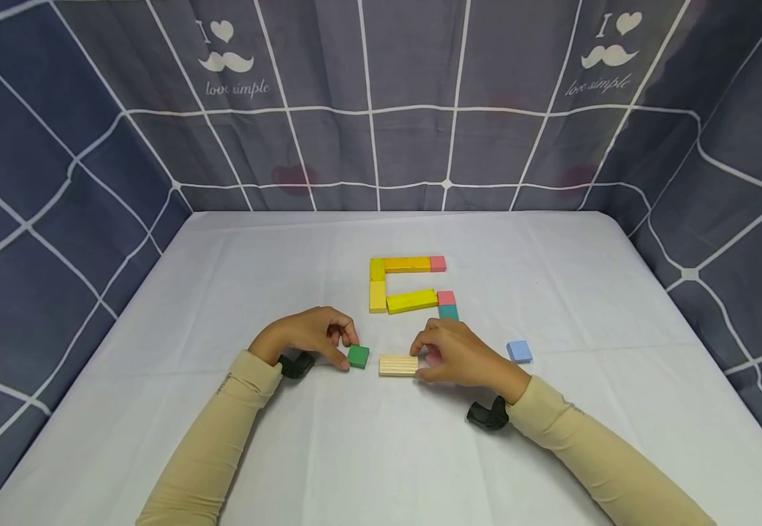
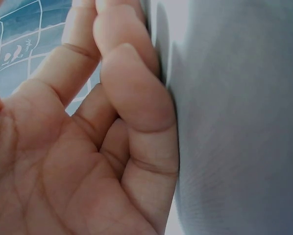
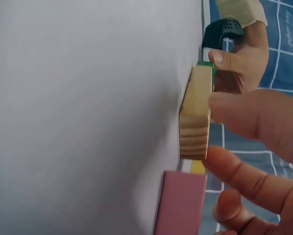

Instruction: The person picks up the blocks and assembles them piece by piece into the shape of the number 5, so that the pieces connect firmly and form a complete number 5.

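Observation:
Thumb and index finger of my left hand [image 1: 308, 332] pinch the left side of a small green block [image 1: 358, 356] on the white table. In the left wrist view that hand [image 2: 83, 147] fills the left half, and the block is out of sight. My right hand [image 1: 459, 354] grips the right end of a striped plain wooden block [image 1: 398, 365] between thumb and fingers. The right wrist view shows the wooden block [image 3: 195, 107] in line with the green block [image 3: 207, 71] behind it. A pink block [image 3: 181, 200] lies beneath the right hand, mostly hidden from the head view.
Farther back, yellow blocks [image 1: 378, 285], an orange block [image 1: 407, 264], pink blocks [image 1: 437, 264] and a teal block [image 1: 448, 312] form an angular line. A light blue block [image 1: 519, 351] lies right of my right hand. Dark checked cloth [image 1: 413, 146] walls the table [image 1: 256, 256].

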`<action>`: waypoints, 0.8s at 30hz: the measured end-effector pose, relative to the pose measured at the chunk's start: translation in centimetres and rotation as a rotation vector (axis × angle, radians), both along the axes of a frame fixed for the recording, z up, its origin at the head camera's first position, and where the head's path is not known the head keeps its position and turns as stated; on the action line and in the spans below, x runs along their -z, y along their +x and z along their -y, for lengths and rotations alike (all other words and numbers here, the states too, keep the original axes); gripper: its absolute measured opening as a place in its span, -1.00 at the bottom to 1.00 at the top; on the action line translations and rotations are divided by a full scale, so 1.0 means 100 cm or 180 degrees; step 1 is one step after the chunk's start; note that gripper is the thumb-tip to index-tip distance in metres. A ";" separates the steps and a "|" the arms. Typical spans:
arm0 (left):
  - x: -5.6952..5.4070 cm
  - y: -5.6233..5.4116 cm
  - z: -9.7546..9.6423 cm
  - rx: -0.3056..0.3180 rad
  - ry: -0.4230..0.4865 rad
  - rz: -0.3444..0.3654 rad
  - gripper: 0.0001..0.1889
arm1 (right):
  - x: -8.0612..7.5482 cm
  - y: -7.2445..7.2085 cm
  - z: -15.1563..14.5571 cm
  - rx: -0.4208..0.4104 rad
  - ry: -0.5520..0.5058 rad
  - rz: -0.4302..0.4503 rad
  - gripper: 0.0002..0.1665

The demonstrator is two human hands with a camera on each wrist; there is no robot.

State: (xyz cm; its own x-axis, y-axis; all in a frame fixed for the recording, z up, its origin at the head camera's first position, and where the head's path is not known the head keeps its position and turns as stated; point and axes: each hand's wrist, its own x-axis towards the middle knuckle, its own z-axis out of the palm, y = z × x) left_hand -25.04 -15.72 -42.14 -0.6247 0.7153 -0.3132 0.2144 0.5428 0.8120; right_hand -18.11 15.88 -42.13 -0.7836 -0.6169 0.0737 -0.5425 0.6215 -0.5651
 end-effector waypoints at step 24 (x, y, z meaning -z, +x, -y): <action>-0.004 0.001 -0.001 -0.0010 -0.0027 0.0017 -0.70 | -0.003 0.005 -0.001 0.0111 0.0152 0.0118 -0.74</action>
State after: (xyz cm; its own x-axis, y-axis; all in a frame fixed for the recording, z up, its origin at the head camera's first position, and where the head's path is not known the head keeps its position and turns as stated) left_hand -24.93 -15.60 -41.75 -0.6252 0.7107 -0.3224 0.2085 0.5502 0.8086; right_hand -17.62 15.95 -41.84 -0.8064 -0.5912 0.0155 -0.4993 0.6665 -0.5536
